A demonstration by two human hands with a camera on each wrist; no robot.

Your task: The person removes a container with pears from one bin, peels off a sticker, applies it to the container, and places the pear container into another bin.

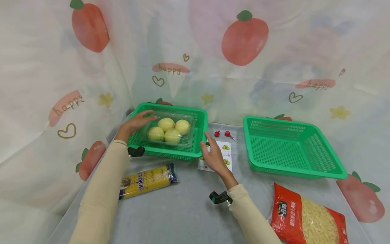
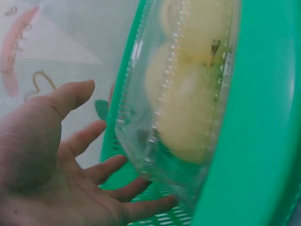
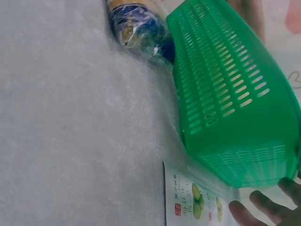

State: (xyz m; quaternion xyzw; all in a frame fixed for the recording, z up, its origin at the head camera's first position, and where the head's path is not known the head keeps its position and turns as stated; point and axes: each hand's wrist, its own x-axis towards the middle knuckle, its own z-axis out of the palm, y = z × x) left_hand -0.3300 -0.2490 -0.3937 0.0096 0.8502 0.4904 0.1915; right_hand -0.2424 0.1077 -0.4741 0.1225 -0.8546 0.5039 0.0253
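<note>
Spread and relaxed, my right hand [image 1: 214, 156] rests palm-down on the small white printed card with green fruit pictures [image 1: 226, 156], fingertips touching the near right corner of the left green perforated plastic basket [image 1: 170, 154]. It grips nothing, so I judge that if the basket slides on the smooth grey table cover [image 1: 182, 210], this hand only nudges it; it could also drag the card along under my palm.

Nearer to me, toward the front edge of the table, lie the long yellow cellophane pack of spaghetti [image 1: 147, 180] on the left and the red bag of pale dried noodles [image 1: 307, 217] at the front right corner. An elbow or sleeve drawn back carelessly could push either one off.

Farther in, my left hand [image 1: 135, 123] is open too, fingers straight and fanned against the left side of the clear plastic clamshell box of four pale yellow round fruits [image 1: 170, 130], which sits inside the left basket. In the left wrist view the fingers [image 2: 117, 181] lie under and beside the thin box wall without curling round it. The shell looks flimsy to me; a push from one side could tip it or pop the lid and let the fruit roll.

Beyond the card, two small red lollipops [image 1: 222, 134] lie between the baskets, easy to sweep aside. The second empty green perforated basket [image 1: 289, 149] stands well apart on the right.
</note>
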